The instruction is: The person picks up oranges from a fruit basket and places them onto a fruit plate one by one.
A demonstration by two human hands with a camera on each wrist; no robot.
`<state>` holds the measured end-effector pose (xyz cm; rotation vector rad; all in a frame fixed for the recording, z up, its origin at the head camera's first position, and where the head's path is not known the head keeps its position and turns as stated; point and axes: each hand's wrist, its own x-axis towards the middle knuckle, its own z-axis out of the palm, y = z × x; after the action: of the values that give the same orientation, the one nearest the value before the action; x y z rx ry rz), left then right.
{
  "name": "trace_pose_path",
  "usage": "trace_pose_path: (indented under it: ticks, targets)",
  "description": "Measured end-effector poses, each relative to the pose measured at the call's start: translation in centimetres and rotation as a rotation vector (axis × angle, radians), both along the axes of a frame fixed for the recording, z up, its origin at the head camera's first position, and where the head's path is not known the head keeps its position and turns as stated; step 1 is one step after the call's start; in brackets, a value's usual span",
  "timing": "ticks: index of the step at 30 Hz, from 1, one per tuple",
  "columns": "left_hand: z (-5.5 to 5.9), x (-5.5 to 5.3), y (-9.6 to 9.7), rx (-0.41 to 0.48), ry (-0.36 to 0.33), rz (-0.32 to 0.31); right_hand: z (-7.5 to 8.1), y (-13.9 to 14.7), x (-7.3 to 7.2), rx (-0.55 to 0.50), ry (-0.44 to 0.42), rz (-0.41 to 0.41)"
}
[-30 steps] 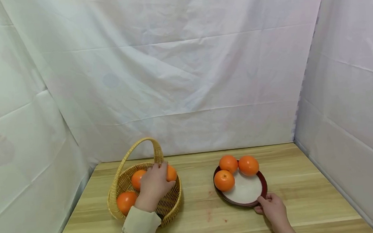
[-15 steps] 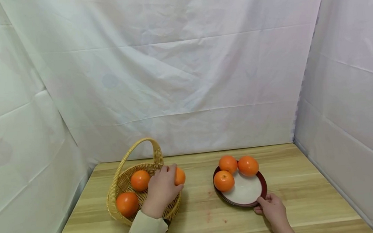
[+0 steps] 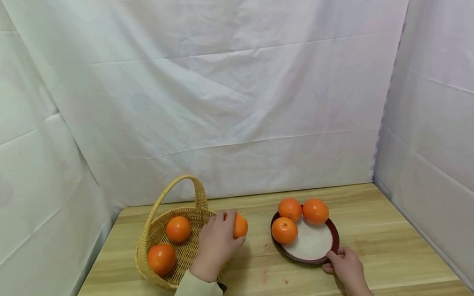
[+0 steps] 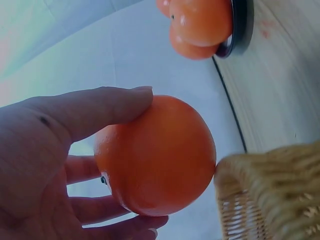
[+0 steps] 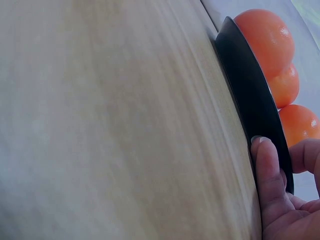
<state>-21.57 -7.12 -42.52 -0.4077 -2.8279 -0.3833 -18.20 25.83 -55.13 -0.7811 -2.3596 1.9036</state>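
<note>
My left hand [image 3: 217, 241] grips an orange [image 4: 160, 155] between thumb and fingers, above the right rim of a wicker basket [image 3: 144, 250]. In the left wrist view the basket's rim [image 4: 280, 175] is right beside the fruit. Two more oranges [image 3: 179, 229] [image 3: 162, 259] lie inside the basket. On the right, my right hand [image 3: 346, 267] pinches the near right edge of a dark-rimmed plate [image 3: 313, 244] with a white inside. Three oranges [image 3: 284, 231] [image 3: 290, 209] [image 3: 315, 211] sit together toward the plate's far left side. In the right wrist view the thumb is over the plate's rim [image 5: 250, 95], fingers beneath.
The basket's tall arched handle [image 3: 168, 187] rises on its left and far side. Both containers stand on a wood-grain table [image 3: 257, 287]. White cloth [image 3: 232, 96] hangs behind the table and along both sides.
My left hand has lifted the orange up and rightward, from inside the basket to over its right rim. The right hand and the plate have stayed in place.
</note>
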Motion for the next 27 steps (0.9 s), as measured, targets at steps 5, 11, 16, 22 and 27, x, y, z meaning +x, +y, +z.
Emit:
trace_pose_path:
  ticks: [5,11,16,22,27]
  targets:
    - [-0.7,0.2,0.8,-0.005,-0.008,-0.027,-0.1,0.0,0.0,0.002,0.002,-0.001]
    - [-1.5,0.4,1.7,-0.028,-0.009,-0.058,0.0,0.0,-0.1,0.002,0.002,0.001]
    - [-2.3,0.8,2.7,-0.018,-0.063,-0.089,0.0,0.0,-0.1,-0.005,0.009,0.003]
    - [-3.1,1.4,4.1,-0.02,-0.095,-0.133,-0.2,0.0,-0.1,-0.012,0.016,0.006]
    - [-3.4,1.8,5.0,-0.032,-0.106,-0.153,-0.3,0.1,-0.1,-0.006,0.02,0.006]
